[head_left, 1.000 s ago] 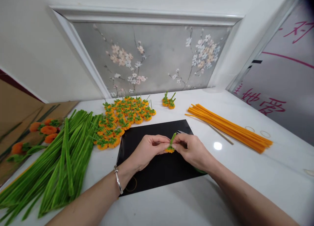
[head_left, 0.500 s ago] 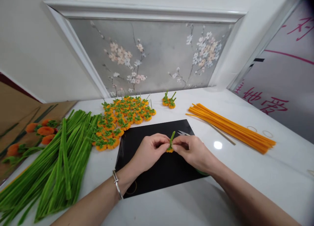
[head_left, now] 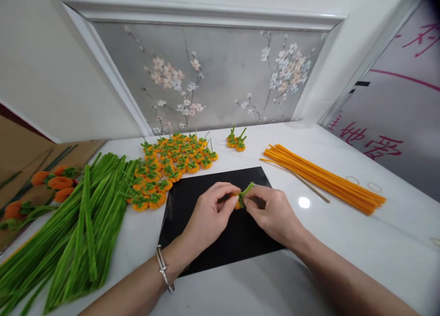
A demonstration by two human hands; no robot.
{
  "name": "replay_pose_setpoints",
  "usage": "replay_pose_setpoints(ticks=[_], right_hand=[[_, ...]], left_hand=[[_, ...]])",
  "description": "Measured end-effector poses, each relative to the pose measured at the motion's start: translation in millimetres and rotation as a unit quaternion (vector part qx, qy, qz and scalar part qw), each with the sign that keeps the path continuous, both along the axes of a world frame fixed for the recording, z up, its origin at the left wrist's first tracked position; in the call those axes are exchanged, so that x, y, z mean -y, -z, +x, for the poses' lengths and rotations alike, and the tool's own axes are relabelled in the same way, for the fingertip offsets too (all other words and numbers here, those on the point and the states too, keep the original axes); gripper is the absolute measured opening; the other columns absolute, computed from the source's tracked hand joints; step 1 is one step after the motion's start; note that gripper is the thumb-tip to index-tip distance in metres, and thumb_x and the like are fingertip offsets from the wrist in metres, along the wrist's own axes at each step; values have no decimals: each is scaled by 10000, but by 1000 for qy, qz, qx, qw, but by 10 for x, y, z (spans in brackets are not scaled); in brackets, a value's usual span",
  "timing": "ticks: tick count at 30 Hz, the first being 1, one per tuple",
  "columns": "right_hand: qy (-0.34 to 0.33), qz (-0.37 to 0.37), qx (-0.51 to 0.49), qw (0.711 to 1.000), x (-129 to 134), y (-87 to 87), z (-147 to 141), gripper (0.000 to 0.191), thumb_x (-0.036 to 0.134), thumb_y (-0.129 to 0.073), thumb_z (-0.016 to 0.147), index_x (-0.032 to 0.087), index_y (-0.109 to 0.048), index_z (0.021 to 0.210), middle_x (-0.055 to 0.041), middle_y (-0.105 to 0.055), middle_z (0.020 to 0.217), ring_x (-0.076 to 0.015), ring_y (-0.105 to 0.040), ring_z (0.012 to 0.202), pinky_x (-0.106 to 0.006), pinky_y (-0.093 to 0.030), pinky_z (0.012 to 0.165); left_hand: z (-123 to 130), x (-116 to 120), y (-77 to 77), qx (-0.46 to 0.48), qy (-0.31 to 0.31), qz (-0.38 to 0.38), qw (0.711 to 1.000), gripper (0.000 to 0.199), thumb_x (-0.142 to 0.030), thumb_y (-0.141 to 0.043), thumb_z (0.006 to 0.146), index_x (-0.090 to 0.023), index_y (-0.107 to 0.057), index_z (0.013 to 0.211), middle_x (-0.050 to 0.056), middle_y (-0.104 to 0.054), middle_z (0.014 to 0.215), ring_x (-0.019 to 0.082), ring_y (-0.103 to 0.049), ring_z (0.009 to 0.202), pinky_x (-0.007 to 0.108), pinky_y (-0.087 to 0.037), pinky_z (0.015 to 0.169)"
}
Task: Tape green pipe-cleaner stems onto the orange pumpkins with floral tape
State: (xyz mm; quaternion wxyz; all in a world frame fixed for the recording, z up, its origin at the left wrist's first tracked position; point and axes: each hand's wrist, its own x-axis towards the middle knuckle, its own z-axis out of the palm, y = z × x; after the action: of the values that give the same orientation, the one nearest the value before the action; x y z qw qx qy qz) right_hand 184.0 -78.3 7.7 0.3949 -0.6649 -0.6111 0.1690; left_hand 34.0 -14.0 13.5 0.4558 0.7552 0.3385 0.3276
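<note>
Pinching a small orange ornament (head_left: 238, 204) between the narrowed thumb and fingers of the left hand (head_left: 210, 213), above a black mat (head_left: 213, 254) at the centre of the frame. Gripping the green top of the same piece with closely bunched fingers of the right hand (head_left: 273, 210), the exact contact partly hidden. Showing a short green stem (head_left: 248, 188), tilted up toward the right, between the two hands. Wearing a silver bracelet (head_left: 162, 268) on the left wrist, low in the frame. Working at a white table (head_left: 395, 261), with many matching ornaments (head_left: 175, 156) crowded together left of centre, at the mat's upper left corner. Set apart from these, upper middle: a small cluster (head_left: 236, 143) of similar pieces with upright green stems. Spread across the lower left: a heap of green pipe cleaners (head_left: 87, 224), near orange flowers (head_left: 60, 183) at the left edge. Laid slantwise at right: a bundle of orange pipe cleaners (head_left: 323, 179), with a thin brown stick (head_left: 312, 188) just beside and rubber bands (head_left: 368, 186) near. Seen at top: a framed panel (head_left: 223, 78) of painted blossoms. Visible at upper right: a board (head_left: 395, 105) bearing red writing.
</note>
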Motion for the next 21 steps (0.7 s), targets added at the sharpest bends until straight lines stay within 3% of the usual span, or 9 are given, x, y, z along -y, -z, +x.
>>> replay_pose_setpoints(ticks=[2, 5, 8, 10, 14, 18, 21], right_hand=[[-6, 21, -12, 1000, 6, -9, 8, 130, 181, -526, 801, 200, -631, 726, 6, -618, 668, -115, -508, 550, -211, -360, 497], [-26, 48, -16, 998, 20, -27, 11, 128, 179, -523, 813, 195, -621, 732, 5, -604, 672, -115, -516, 579, -208, -364, 513], [-30, 55, -20, 998, 35, -35, 1, 131, 180, -520, 815, 193, -619, 731, 3, -600, 674, -119, -518, 599, -209, -373, 528], [-16, 37, -36, 999, 40, -33, -5, 122, 189, -525, 806, 194, -616, 724, 7, -599, 661, -116, -505, 575, -209, -365, 507], [2, -24, -100, 995, 36, -39, -3, 118, 234, -537, 788, 190, -610, 707, 22, -563, 589, -107, -459, 500, -213, -350, 468], [14, -57, -146, 988, 30, -73, 2, 128, 246, -551, 765, 181, -605, 670, 16, -573, 587, -107, -469, 501, -214, -356, 464], [20, -53, -140, 989, 33, -90, 6, 130, 232, -551, 761, 182, -600, 651, 19, -569, 578, -104, -471, 504, -209, -354, 464]], left_hand=[[-9, -24, -30, 50, -1, -110, 993, 198, -252, -576, 833, -181, -644, 1005, 50, -645, 960, 140, -608, 840, 260, -501, 749], [-43, -76, -55, 100, 39, -274, 956, 247, -283, -634, 800, -171, -632, 1020, 36, -653, 900, 121, -609, 807, 262, -502, 780], [-71, -110, -51, 91, 88, -342, 931, 259, -283, -673, 767, -180, -641, 1003, 31, -642, 934, 116, -603, 818, 257, -510, 763], [-70, -110, -37, 68, 101, -296, 947, 241, -252, -678, 757, -181, -643, 985, 25, -634, 900, 112, -593, 789, 255, -509, 743], [-40, -62, -7, 24, 82, -68, 994, 183, -168, -673, 735, -182, -638, 915, 35, -577, 950, 131, -575, 826, 251, -501, 741], [-25, 12, -11, -29, 51, 131, 990, 197, -143, -670, 734, -210, -617, 912, 40, -537, 967, 152, -557, 869, 280, -497, 780], [-28, 37, -56, -37, 42, 169, 984, 238, -143, -688, 715, -204, -605, 929, 43, -531, 967, 155, -550, 875, 290, -491, 804]])
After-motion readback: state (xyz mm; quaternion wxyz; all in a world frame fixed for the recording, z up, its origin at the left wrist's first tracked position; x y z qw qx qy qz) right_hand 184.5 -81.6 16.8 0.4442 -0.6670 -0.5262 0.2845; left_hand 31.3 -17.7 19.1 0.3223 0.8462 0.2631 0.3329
